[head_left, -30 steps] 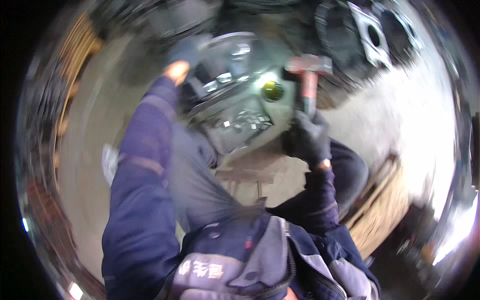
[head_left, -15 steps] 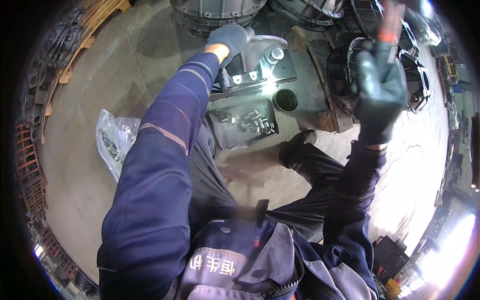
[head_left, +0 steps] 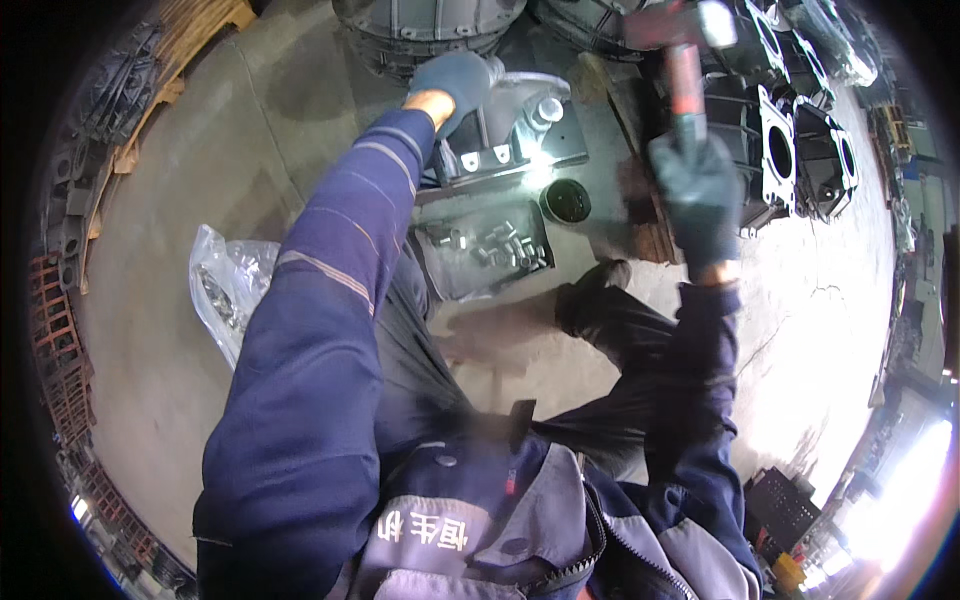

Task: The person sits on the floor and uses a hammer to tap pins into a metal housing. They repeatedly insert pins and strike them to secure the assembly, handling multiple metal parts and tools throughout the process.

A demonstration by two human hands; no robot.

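In dark gloves, my left hand (head_left: 450, 85) is closed at the upper left of a grey metal casting (head_left: 500, 115). A small shiny metal end shows at its fingertips, too little to name. My right hand (head_left: 695, 195) grips a hammer (head_left: 684, 80) by its handle, which has a red part. The hammer is raised to the right of the casting, its head (head_left: 675, 27) pointing away from me. A round metal stub (head_left: 548, 110) stands up at the casting's right side, beside a bright patch of light.
Before the casting lies a tray (head_left: 430, 260) of several short metal sleeves (head_left: 510, 245), with a dark round can (head_left: 567, 201) beside it. A clear plastic bag (head_left: 225, 280) of small parts lies at left. Dark housings (head_left: 780, 150) and a wooden pallet (head_left: 650, 240) are at right.
My right hand and the hammer have swung left, toward the casting, and the hammer's head has come into fuller view. My left hand has stayed at the casting.
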